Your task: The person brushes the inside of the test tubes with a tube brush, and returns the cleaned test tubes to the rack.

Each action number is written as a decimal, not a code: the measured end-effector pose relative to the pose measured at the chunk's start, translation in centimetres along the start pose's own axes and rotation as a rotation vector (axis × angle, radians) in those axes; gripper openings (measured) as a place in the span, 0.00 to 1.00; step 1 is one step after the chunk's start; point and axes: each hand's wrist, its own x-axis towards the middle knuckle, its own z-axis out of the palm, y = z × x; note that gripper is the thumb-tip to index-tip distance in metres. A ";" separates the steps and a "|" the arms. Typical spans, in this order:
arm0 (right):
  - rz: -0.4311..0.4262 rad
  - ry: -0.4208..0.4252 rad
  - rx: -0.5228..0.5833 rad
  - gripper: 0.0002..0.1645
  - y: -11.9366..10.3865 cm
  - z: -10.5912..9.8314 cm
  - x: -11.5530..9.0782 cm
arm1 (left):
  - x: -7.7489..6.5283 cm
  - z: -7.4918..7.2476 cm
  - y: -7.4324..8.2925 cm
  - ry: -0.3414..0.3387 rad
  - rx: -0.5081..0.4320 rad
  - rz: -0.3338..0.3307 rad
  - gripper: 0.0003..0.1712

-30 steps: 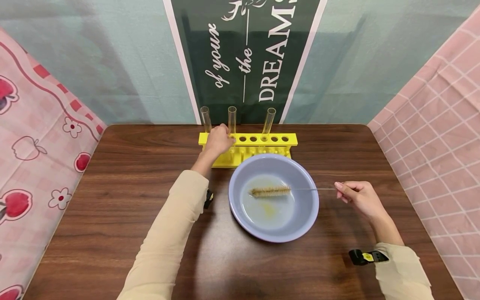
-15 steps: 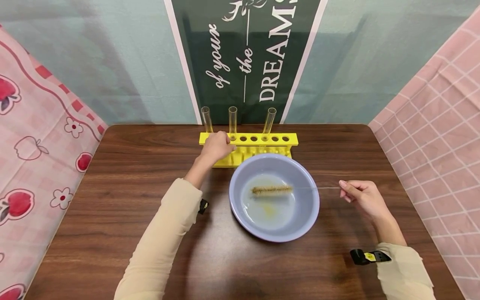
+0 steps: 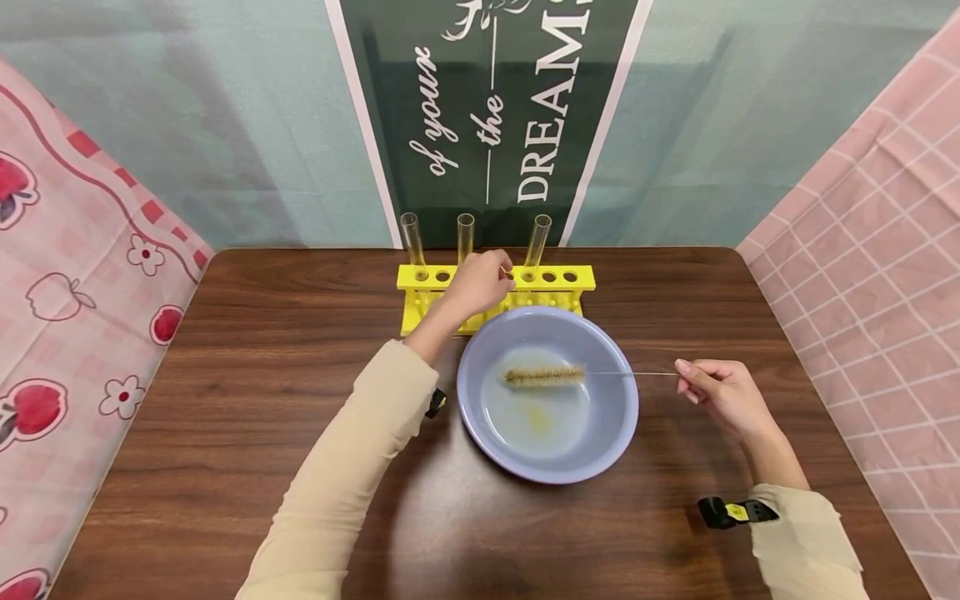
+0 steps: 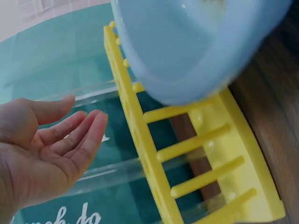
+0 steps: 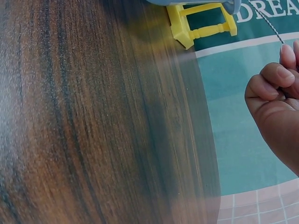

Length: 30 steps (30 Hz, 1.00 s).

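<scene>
Over the yellow test tube rack (image 3: 408,321) hovers my left hand (image 3: 477,285), its fingers loosely bent with nothing in them. In the left wrist view this hand (image 4: 53,151) is beside the test tubes, apart from the rack's top bar (image 4: 132,109). Three clear test tubes stand in the rack: one at the left end (image 3: 412,243), one just behind my hand (image 3: 466,233), and one to its right (image 3: 537,242). My right hand (image 3: 727,400) pinches the thin wire handle of a test tube brush (image 3: 545,377). The bristles lie across the basin (image 3: 474,425).
The lavender basin holds shallow liquid with a yellowish patch and sits close in front of the rack, hiding part of its base. Beneath is a dark wooden table (image 3: 247,400). A teal backdrop (image 3: 285,150) hangs behind, with pink patterned cloths at both sides.
My left hand has moved right along the rack, from near the left tube to between the middle and right tubes. The brush has shifted only slightly in the basin.
</scene>
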 end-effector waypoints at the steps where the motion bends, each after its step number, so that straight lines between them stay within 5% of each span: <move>1: 0.000 0.001 -0.002 0.20 0.0 0.0 0.0 | 0.3 0.2 0.1 0.013 -0.007 -0.001 0.17; 7: -0.001 0.002 -0.007 0.20 0.2 0.2 0.0 | 1.7 1.3 0.3 0.110 -0.033 -0.009 0.18; 14: -0.012 -0.012 -0.004 0.20 0.3 0.2 0.0 | 2.9 2.0 0.4 0.122 -0.143 -0.062 0.18; 30: -0.003 -0.014 -0.005 0.20 0.5 0.1 -0.2 | 3.8 3.2 0.9 0.147 -0.148 -0.097 0.15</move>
